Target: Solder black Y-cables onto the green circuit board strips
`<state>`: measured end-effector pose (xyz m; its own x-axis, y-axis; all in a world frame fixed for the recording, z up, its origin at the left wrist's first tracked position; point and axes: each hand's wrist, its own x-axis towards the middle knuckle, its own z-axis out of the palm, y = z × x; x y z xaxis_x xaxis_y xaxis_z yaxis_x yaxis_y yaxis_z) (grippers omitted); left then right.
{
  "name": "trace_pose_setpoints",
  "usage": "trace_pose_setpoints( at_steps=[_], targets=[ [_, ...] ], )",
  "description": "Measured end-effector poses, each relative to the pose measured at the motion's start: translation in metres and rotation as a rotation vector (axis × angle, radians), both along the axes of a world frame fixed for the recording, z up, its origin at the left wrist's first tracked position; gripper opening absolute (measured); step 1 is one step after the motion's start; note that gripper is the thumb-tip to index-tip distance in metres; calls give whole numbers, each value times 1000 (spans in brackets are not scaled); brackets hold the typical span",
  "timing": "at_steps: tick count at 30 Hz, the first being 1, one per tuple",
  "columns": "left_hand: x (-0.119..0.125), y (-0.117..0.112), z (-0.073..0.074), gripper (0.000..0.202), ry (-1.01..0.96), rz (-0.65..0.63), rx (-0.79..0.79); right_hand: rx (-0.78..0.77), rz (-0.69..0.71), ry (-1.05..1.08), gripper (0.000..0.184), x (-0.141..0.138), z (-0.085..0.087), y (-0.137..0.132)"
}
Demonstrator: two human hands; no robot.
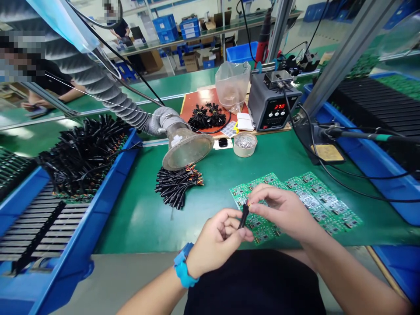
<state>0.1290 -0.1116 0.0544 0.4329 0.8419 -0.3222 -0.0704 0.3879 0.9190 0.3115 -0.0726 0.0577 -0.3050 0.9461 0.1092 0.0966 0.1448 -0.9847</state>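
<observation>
Head view: your left hand [217, 239] is clamped on a short black cable [243, 217], above the near edge of the circuit boards [310, 199]; your right hand [285, 211] pinches its wire end. Likely light, pliable; fine wires probably fragile. Best hold: the black covering.

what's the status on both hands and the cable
Left hand holding cable. Right hand pinching its upper end. Cable tilted. Boards close by, nothing seen blocking either hand.
</observation>
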Motion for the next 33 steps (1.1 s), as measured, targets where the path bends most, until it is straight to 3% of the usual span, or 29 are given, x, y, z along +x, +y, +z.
trace_pose_setpoints(
  at_steps=[3, 5, 9, 11, 14, 17, 24, 27, 31, 33],
  targets=[
    [3, 8, 0, 43, -26, 19, -14, -16, 29, -47, 15, 0, 2, 0],
    [5, 12, -1, 35, 28, 75, 38, -13, 12, -106, 17, -1, 5, -1],
    [8, 15, -3, 14, 384, 208, 507, 40, -81, -184, 15, -5, 8, -5],
    [9, 15, -5, 10, 457, 240, 658, 31, -108, -154, 16, -8, 8, -8],
    [11, 15, -11, 12, 379, 252, 522, -43, -101, -43, 20, -11, 5, -11],
    [11, 16, -14, 15, 298, 238, 401, -53, -71, -76, 19, -12, 3, -10],
    [4, 22, -2, 9, 520, 101, 729, 222, -23, -305, 11, -5, 6, -7],
    [7, 24, 1, 9, 418, 134, 603, 210, -62, -227, 9, -7, 6, -7],
    [11, 27, 8, 17, -14, 287, 181, 15, -210, 59, 9, -7, -7, -7],
    [11, 29, 12, 20, -165, 342, 55, -33, -291, 113, 11, 1, -18, -6]
  ],
)
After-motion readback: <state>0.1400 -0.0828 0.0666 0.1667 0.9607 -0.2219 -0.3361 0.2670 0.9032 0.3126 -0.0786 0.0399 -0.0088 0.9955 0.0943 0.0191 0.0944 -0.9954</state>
